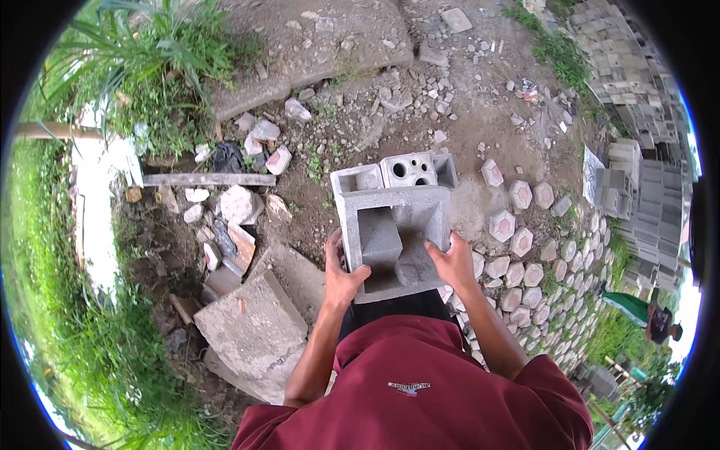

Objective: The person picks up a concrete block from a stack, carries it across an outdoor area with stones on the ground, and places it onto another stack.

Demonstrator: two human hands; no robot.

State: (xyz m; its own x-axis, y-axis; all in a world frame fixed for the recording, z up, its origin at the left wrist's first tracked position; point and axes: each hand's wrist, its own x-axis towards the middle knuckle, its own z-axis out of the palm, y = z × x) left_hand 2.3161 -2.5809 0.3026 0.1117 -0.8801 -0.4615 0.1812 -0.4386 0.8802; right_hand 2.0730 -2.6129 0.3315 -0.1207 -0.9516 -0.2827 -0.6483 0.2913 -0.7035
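A square, hollow grey concrete block (394, 197) is in front of my body, its open face turned up toward me. My left hand (345, 276) grips its lower left side, with the thumb over the rim. On the lower right side, my right hand (454, 264) holds it with the thumb laid inside the edge. Just beyond the held block lies a paler block with several round holes (410, 169). Another hollow grey block (358, 178) shows around that one, partly hidden by the held block. Whether the held block touches these cannot be told.
Hexagonal pavers (520, 194) spread over the ground at right. Stacks of grey blocks (658, 191) stand farther right, with a person in green (630, 306) nearby. Broken concrete slabs (255, 330) lie left of me, beside a plank (210, 180) and rubble. Tall grass (161, 60) grows at far left.
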